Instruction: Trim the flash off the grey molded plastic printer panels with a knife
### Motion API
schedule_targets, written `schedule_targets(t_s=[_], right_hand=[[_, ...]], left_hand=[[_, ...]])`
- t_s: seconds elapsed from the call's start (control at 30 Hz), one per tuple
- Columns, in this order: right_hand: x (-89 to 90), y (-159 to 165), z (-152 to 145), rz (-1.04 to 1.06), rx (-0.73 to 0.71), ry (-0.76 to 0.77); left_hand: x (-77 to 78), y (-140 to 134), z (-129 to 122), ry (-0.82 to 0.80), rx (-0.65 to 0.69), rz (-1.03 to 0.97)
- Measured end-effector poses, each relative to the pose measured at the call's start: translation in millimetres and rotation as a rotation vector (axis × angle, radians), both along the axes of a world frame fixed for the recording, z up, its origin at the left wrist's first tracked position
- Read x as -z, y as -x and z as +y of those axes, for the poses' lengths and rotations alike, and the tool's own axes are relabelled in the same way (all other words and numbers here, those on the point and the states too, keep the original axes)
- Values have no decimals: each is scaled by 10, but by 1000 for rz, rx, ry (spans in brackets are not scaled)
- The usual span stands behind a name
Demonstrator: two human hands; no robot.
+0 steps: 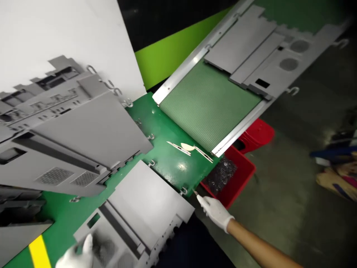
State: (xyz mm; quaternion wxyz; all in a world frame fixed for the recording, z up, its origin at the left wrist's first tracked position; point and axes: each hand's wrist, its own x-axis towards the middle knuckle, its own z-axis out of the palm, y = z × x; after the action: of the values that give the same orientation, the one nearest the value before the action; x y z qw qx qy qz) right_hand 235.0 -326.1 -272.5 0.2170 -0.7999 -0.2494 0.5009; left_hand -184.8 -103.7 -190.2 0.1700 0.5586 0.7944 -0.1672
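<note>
A grey plastic panel (147,201), with a slot and round grilles, lies at an angle in front of me. My left hand (75,257), in a white glove, grips its lower left edge; the thumb shows and the other fingers are partly out of frame. Off the panel's right corner, my white-gloved right hand (216,214) is closed, with a thin tip of a slim pointed tool poking out of its fingers. Two scalpel-like knives (178,147) and a pale oval piece (187,147) lie on the green table (173,175).
Similar grey panels (95,123) are stacked on the left. Another grey panel (262,48) rests on the ribbed green conveyor (209,100). A red bin (242,171) with dark scraps stands below the table's right edge. Metal hooks (152,163) lie around the table.
</note>
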Motion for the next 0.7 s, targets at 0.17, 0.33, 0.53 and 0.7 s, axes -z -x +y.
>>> schedule_targets(t_s=[0.17, 0.33, 0.53, 0.7], right_hand=[[-98, 76, -26, -233, -315, -34], [-82, 116, 90, -294, -452, 29], [-57, 57, 145, -278, -493, 51], [-16, -9, 150, -219, -518, 19]], left_hand=[[-74, -1706, 143, -158, 750, -510], [411, -3014, 38, 338, 1280, -562], [768, -3274, -26, 595, 1285, -299], [779, -3318, -50, 612, 1206, -302]])
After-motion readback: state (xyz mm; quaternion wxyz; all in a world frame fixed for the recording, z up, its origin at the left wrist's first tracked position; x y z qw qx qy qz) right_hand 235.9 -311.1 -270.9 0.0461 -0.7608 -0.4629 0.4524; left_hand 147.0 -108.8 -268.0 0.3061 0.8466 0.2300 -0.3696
